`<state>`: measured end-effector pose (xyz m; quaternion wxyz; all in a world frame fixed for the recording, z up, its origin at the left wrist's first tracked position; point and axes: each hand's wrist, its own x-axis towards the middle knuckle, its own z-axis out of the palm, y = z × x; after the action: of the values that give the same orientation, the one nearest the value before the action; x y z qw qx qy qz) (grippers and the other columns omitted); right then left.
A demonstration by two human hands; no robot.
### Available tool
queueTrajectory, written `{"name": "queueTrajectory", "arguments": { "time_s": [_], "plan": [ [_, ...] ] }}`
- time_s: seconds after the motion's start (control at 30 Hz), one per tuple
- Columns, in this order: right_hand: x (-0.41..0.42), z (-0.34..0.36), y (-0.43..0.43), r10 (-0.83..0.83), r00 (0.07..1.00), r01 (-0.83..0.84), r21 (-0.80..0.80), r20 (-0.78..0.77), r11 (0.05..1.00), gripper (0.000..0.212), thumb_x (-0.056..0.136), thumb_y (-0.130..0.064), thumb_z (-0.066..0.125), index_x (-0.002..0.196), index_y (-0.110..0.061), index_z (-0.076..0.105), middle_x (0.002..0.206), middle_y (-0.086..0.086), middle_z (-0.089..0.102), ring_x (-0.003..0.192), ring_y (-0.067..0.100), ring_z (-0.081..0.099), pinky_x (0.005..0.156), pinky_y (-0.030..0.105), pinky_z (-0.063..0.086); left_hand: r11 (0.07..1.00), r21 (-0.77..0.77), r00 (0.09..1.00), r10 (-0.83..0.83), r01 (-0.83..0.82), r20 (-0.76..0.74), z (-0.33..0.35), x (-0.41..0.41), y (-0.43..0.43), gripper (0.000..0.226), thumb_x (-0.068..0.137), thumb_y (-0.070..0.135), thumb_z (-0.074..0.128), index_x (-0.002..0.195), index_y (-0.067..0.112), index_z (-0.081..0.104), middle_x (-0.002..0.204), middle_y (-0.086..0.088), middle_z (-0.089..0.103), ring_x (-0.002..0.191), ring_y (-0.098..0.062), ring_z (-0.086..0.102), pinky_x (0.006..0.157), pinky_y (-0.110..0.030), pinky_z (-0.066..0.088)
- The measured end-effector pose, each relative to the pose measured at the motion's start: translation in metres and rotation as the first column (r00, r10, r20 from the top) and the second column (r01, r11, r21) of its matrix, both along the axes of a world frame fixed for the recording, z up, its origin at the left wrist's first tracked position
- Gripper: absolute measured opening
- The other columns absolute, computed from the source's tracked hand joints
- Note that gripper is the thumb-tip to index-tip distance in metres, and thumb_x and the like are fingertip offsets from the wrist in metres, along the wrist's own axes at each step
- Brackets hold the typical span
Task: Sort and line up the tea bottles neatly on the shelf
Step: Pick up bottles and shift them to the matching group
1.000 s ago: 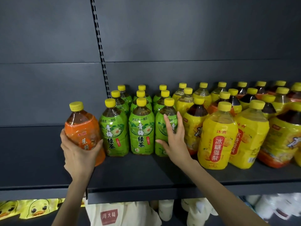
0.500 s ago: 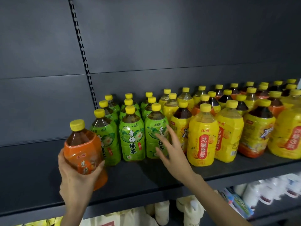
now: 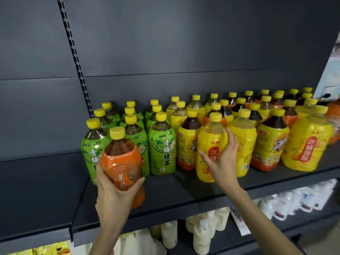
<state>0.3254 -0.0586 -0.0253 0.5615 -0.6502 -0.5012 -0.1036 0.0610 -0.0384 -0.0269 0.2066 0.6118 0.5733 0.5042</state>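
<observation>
My left hand (image 3: 114,197) grips an orange tea bottle (image 3: 121,162) with a yellow cap, held upright just in front of the left green bottles. Green tea bottles (image 3: 161,150) stand in three short rows on the dark shelf (image 3: 184,196). To their right, yellow, dark-tea and orange-labelled bottles are mixed together. My right hand (image 3: 222,164) lies with spread, straight fingers against the front yellow pear-drink bottle (image 3: 209,138), thumb on its label and fingertips at its right side.
Another yellow bottle (image 3: 309,144) stands at the shelf's front right, blurred. The slotted upright (image 3: 73,52) divides the back panel; left of it a bare shelf section (image 3: 36,181) sits slightly higher. White pouches (image 3: 202,234) fill the shelf below.
My left hand has carried the orange bottle rightwards, in front of the green bottles. My right hand has left the front green bottle and now touches the front yellow bottle.
</observation>
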Motion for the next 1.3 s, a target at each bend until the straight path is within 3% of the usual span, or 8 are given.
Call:
{"name": "queueTrajectory", "arguments": {
  "time_s": [0.2,0.3,0.4,0.5,0.63,0.8,1.0,1.3],
  "plan": [
    [0.007,-0.012,0.007,-0.034,0.997,0.030,-0.050,-0.076,0.998,0.108,0.070,-0.056,0.068,0.150,-0.019,0.007,0.147,0.017,0.029,0.135,0.027,0.030,0.105,0.034,0.030,0.999,0.033,1.000,-0.015,0.015,0.006,-0.003,0.032,0.011,0.119,0.060,0.043,0.082,0.144,0.038,-0.001,0.151,-0.010,0.023,0.131,-0.039,0.035,0.093,-0.063,0.038],
    [0.013,-0.014,0.006,0.025,0.994,-0.027,-0.023,-0.107,0.999,0.106,0.071,-0.042,0.079,0.147,-0.029,0.007,0.143,0.012,0.031,0.131,0.020,0.029,0.104,0.027,0.027,0.978,0.180,0.983,0.131,-0.106,-0.128,-0.006,0.044,0.011,0.127,0.058,0.053,0.080,0.148,0.013,0.000,0.152,-0.024,0.010,0.138,-0.044,0.016,0.106,-0.062,0.024],
    [0.016,-0.014,0.005,0.064,0.992,-0.066,-0.011,-0.112,0.998,0.106,0.070,-0.038,0.081,0.147,-0.030,0.008,0.140,0.007,0.032,0.125,0.006,0.026,0.102,0.026,0.028,0.877,0.477,0.969,0.166,-0.059,-0.185,0.009,0.064,-0.002,0.108,0.072,0.061,0.064,0.145,0.009,0.004,0.151,-0.020,0.005,0.142,-0.035,0.006,0.115,-0.047,0.010],
    [0.023,-0.015,0.003,0.097,0.990,-0.099,-0.014,-0.101,0.995,0.107,0.068,-0.039,0.082,0.147,-0.030,0.010,0.137,-0.004,0.031,0.124,0.000,0.023,0.101,0.024,0.030,0.787,0.602,0.974,0.003,0.137,-0.224,0.033,0.095,-0.005,0.077,0.086,0.040,0.058,0.144,0.011,0.016,0.149,-0.013,0.013,0.141,-0.021,0.012,0.117,-0.026,0.010],
    [0.035,-0.013,-0.005,0.198,0.978,-0.200,-0.034,-0.068,0.979,0.107,0.067,-0.044,0.081,0.144,-0.041,0.007,0.132,-0.019,0.026,0.125,-0.002,0.027,0.098,0.023,0.035,0.838,0.385,0.917,-0.305,0.386,-0.255,0.050,0.128,0.011,0.058,0.096,0.022,0.051,0.146,0.012,0.022,0.149,-0.007,0.022,0.133,0.001,0.020,0.106,-0.004,0.017],
    [0.046,-0.013,-0.019,0.144,0.989,-0.145,-0.028,-0.009,0.989,0.106,0.066,-0.041,0.082,0.144,-0.044,0.010,0.129,-0.015,0.030,0.119,0.001,0.034,0.081,0.015,0.036,0.887,0.162,0.891,-0.392,0.432,-0.230,0.069,0.165,0.050,0.069,0.095,0.021,0.054,0.150,0.013,0.013,0.155,-0.002,0.020,0.140,-0.014,0.022,0.106,-0.018,0.017],
    [0.056,-0.009,-0.034,0.126,0.992,-0.128,-0.073,-0.031,0.989,0.102,0.064,-0.058,0.069,0.144,-0.043,0.007,0.140,-0.001,0.032,0.115,0.001,0.032,0.073,0.028,0.042,0.880,-0.098,0.855,-0.475,0.465,-0.208,0.071,0.196,0.095,0.074,0.082,0.033,0.070,0.139,0.008,0.031,0.140,-0.010,0.044,0.131,-0.028,0.040,0.108,-0.041,0.035],
    [0.059,-0.007,-0.028,0.075,0.997,-0.076,-0.076,-0.005,0.994,0.101,0.070,-0.047,0.076,0.144,-0.040,0.009,0.146,0.000,0.027,0.116,-0.004,0.027,0.068,0.026,0.041,0.968,0.026,0.849,-0.206,0.250,-0.486,0.062,0.198,0.064,0.075,0.071,0.045,0.076,0.129,0.015,0.039,0.121,-0.008,0.054,0.110,-0.031,0.054,0.087,-0.044,0.050]
  ]
}}
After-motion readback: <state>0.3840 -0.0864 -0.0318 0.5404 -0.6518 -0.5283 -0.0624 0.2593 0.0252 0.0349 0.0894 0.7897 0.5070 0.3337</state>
